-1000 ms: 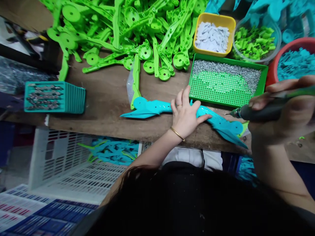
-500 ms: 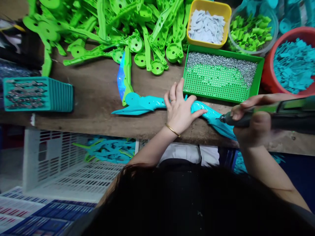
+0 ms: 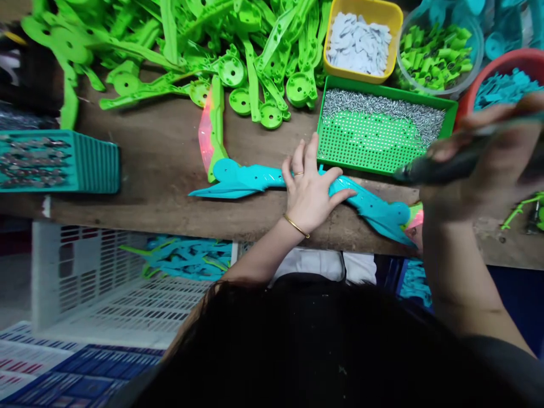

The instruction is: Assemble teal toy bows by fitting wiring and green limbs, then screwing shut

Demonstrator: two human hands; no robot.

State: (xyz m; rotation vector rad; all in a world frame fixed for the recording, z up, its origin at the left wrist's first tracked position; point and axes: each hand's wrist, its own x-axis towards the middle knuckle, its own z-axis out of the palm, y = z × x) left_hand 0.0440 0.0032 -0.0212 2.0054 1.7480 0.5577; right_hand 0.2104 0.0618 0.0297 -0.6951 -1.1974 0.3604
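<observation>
A long cyan plastic piece [image 3: 250, 179] lies along the bench's front part, its left end joined to a green arm [image 3: 217, 122] with a part glowing pink-red. Across the middle of the cyan piece rests my left hand [image 3: 309, 190], fingers spread, pressing on it. My right hand [image 3: 480, 164], blurred by motion, is wrapped round a dark power screwdriver [image 3: 442, 167]. The driver's tip is near the lower right corner of a green tray [image 3: 361, 156] of small screws, off the cyan piece. Another pink-lit end shows beside my right wrist.
Green plastic parts [image 3: 170, 51] are heaped at the back. A yellow box [image 3: 363, 75], a clear tub [image 3: 440, 90] and a red bowl [image 3: 465, 99] stand back right. Stacked teal trays [image 3: 97, 169] are at left. A white crate [image 3: 51, 272] sits below the bench edge.
My right hand has lifted the screwdriver off the cyan piece and moved it up and right. The lit part has turned from blue to pink-red. My left hand has stayed on the piece.
</observation>
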